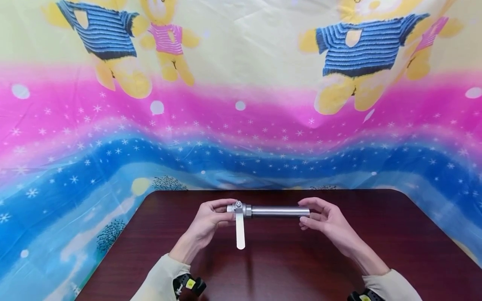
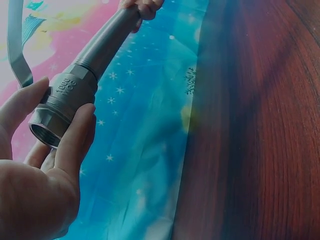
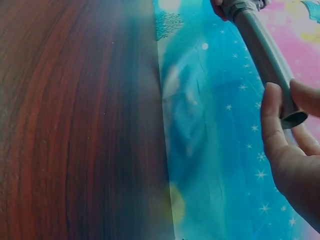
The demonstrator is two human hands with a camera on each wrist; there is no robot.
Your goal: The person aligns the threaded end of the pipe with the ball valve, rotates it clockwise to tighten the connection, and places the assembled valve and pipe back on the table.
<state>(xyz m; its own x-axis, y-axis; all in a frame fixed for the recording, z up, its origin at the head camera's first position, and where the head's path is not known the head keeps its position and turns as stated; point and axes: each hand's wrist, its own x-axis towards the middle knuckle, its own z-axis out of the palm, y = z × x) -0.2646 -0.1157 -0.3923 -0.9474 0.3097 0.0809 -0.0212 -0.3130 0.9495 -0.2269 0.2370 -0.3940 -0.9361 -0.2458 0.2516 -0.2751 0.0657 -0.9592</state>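
Observation:
A metal ball valve [image 2: 65, 95] with a flat lever handle [image 1: 240, 232] is joined to a straight steel pipe [image 1: 280, 211]. Both are held up above the table, the pipe lying level across the head view. My left hand [image 1: 207, 219] grips the valve body between thumb and fingers, near its open threaded end. At the pipe's free end, my right hand [image 1: 327, 219] pinches it with thumb and fingertips. The right wrist view shows the hollow mouth [image 3: 294, 119] of the pipe beside the right fingers. In the head view the lever points toward me.
Beneath the hands lies a dark red-brown wooden table [image 1: 169, 234] with rounded far corners. A printed curtain [image 1: 241, 125] with bears and snowflakes hangs behind it and along both sides. Each sleeve cuff has a black wrist device [image 1: 188, 285].

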